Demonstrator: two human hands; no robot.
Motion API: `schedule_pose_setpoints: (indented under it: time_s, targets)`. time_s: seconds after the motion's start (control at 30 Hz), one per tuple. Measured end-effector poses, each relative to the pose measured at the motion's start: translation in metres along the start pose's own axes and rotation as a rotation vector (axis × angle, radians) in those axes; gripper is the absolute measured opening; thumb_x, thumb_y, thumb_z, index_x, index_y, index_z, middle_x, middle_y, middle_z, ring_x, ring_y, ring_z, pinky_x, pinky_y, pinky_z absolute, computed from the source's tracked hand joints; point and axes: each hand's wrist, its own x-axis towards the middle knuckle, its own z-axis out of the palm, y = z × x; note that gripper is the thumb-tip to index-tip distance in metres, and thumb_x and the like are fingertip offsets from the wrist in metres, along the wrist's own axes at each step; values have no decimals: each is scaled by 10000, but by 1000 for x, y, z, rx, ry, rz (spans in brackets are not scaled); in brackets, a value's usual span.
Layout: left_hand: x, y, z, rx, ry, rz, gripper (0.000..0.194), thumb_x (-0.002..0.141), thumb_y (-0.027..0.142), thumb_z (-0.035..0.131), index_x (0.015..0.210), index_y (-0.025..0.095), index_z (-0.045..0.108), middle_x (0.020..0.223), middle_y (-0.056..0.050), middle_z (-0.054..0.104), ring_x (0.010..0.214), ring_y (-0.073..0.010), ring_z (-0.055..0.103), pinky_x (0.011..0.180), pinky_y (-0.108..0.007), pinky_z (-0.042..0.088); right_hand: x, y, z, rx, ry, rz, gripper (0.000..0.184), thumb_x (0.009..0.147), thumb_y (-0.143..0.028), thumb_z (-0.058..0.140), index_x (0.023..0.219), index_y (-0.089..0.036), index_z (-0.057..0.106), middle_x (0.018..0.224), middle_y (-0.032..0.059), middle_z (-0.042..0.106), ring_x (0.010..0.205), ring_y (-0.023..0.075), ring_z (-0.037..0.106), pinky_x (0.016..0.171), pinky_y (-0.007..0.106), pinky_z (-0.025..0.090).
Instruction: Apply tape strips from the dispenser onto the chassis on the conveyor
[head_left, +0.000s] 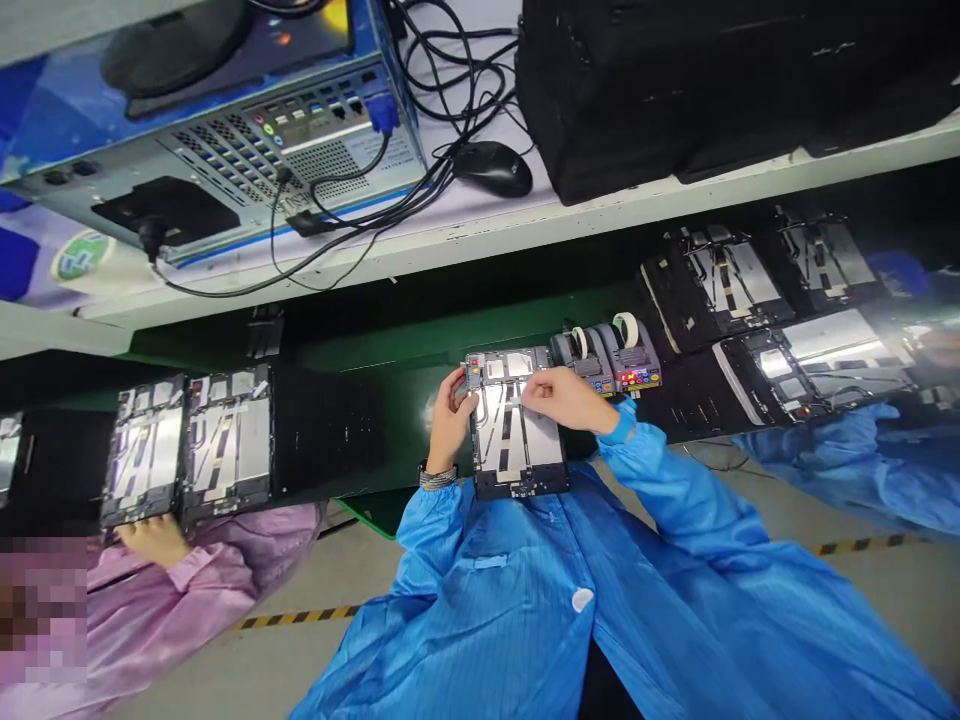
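An opened tablet (489, 440) with its silver battery, dark cables and boards exposed lies in front of me, its near end toward my body. My left hand (448, 425) grips its upper left edge, the thumb bent over the rim. Over the tablet's upper right part, my right hand (562, 398) has thumb and fingertips pinched together at the inner parts. Whatever is between those fingertips is too small to make out. Just beyond my right hand stand two tape dispensers (636, 360), each with a pale tape roll, one with a lit red display.
More opened tablets (229, 440) lie to the left, where a person in a pink sleeve (225, 580) has a hand at one. Other tablets (817, 360) lie at right beside a blue sleeve (832, 450). A shelf above holds a computer case (315, 160), mouse (493, 168) and cables.
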Motion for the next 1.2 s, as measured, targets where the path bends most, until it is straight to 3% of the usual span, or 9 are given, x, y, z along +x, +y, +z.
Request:
schedule_pose_setpoints:
  time_s: [0.1, 0.2, 0.57, 0.87, 1.2]
  targets:
    - [-4, -2, -2, -53, -43, 35, 586, 875, 311, 722, 1430, 240, 548, 1517, -113, 539, 1451, -292, 470, 1224, -471, 371, 31, -43, 24, -258, -81, 52, 121, 781, -244, 697, 673, -194, 719, 610, -7, 649, 630, 151, 579, 661, 270, 435]
    - [-10, -3, -2, -126, -73, 53, 613, 862, 310, 732, 1440, 244, 540, 1521, -107, 541, 1443, -290, 483, 1234, -477, 362, 45, -57, 38, -413, -94, 116, 116, 787, -219, 664, 686, -200, 718, 646, 2, 681, 668, 154, 604, 662, 250, 424]
    - [-9, -3, -4, -146, -69, 49, 514, 901, 291, 656, 1406, 241, 578, 1514, -93, 558, 1418, -275, 514, 1218, -472, 381, 58, -69, 53, -665, -86, 177, 115, 820, -213, 659, 736, -209, 737, 752, 44, 746, 819, 202, 690, 820, 276, 451]
    - [-2, -2, -1, -42, -38, 41, 442, 940, 309, 617, 1372, 225, 578, 1449, -100, 607, 1344, -258, 578, 1142, -449, 466, 60, -71, 56, -736, -70, 191, 120, 830, -241, 669, 742, -216, 746, 791, 64, 760, 879, 229, 709, 855, 306, 460]
    - [-1, 22, -3, 455, 17, 170, 429, 866, 171, 620, 1293, 207, 602, 1295, -103, 651, 1139, -222, 666, 981, -387, 555, 54, -66, 41, -642, -102, 137, 107, 795, -170, 676, 790, -215, 773, 815, 45, 771, 827, 200, 705, 756, 260, 468]
